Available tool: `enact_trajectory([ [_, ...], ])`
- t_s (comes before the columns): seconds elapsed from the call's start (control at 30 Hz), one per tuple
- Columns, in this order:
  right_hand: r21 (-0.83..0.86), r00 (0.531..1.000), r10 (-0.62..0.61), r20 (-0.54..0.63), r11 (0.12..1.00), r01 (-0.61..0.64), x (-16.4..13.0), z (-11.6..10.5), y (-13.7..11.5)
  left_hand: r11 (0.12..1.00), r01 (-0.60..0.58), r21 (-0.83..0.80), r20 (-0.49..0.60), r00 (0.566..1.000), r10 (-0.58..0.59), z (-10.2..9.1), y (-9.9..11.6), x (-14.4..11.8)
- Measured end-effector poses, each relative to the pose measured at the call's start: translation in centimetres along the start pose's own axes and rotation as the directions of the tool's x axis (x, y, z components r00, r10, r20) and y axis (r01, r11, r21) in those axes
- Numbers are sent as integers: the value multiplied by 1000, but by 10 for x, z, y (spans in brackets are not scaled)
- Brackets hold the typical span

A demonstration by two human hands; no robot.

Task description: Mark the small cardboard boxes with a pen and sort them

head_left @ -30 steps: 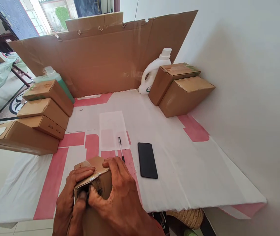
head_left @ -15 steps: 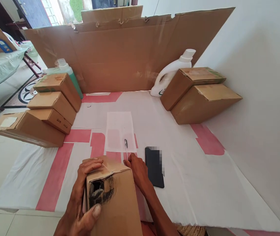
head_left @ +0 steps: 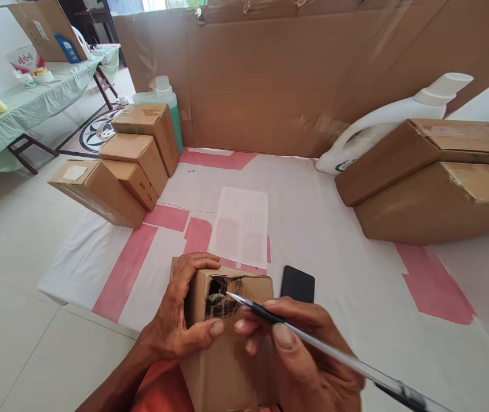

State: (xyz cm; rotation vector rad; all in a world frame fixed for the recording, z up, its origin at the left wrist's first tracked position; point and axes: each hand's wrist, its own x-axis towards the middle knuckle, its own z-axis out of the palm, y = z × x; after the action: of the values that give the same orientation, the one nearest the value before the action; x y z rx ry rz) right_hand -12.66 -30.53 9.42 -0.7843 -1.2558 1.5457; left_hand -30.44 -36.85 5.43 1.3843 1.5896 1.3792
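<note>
A cardboard box point(head_left: 235, 366) stands at the near edge of the table, black scribbles and a dark hole or patch at its upper left corner. My left hand point(head_left: 188, 312) grips that corner, fingers over the top edge and thumb on the marked face. Between the thumb and fingers of my right hand point(head_left: 308, 343) is a pen point(head_left: 265, 312) with a clear barrel and black grip. Its tip points left, over the black marks; whether it touches the cardboard I cannot tell. Just beyond my right hand lies a black phone point(head_left: 298, 284).
A sheet of white paper point(head_left: 244, 220) lies mid-table on the cloth. Several small boxes point(head_left: 132, 147) and a green-liquid bottle point(head_left: 175, 117) stand left. To the right are two boxes point(head_left: 433, 200) and a white jug point(head_left: 381, 123). A cardboard panel point(head_left: 261, 80) closes the back.
My right hand has picked the pen up from the paper and brought it to the box's marked face. My left hand still holds the box. The view has turned left.
</note>
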Motion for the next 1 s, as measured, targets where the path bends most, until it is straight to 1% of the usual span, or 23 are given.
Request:
enact_trajectory([
  [0.1, -53, 1000, 5, 11, 999, -4, -8, 11, 9, 1000, -31, -4, 5, 1000, 31, 1, -2, -1],
  [0.2, -124, 999, -20, 47, 992, 25, -7, 9, 13, 999, -49, -6, 9, 999, 49, 1, -3, -1],
  [0.3, -177, 997, -41, 64, 983, 52, -6, 6, 12, 998, -54, -20, 12, 998, 54, 1, -3, -1],
  [0.4, -186, 998, -12, 60, 982, 23, -7, 6, 10, 998, -49, -28, 5, 999, 50, 0, -3, -1],
  [0.57, -222, 997, 70, 29, 973, -62, -9, 5, 6, 999, -30, -32, 9, 999, 30, 0, -3, -2],
  [0.73, -277, 995, 66, -81, 957, -86, -6, -4, 8, 999, -36, -28, -11, 999, 36, 1, -3, -3],
  [0.8, -277, 994, 34, -107, 959, -63, -3, -7, 10, 999, -33, -22, -10, 999, 33, 1, -3, -3],
  [0.87, -260, 996, -5, -93, 966, -19, 4, -8, 11, 999, -30, -19, 2, 1000, 30, 1, -2, -4],
  [0.93, -191, 996, -55, -71, 981, 41, 15, -10, 9, 1000, -24, -10, 12, 1000, 24, 0, -2, -5],
  [1.0, -96, 989, -109, -95, 990, 100, 33, -15, 6, 1000, -9, -10, -2, 1000, 9, -2, -2, -7],
])
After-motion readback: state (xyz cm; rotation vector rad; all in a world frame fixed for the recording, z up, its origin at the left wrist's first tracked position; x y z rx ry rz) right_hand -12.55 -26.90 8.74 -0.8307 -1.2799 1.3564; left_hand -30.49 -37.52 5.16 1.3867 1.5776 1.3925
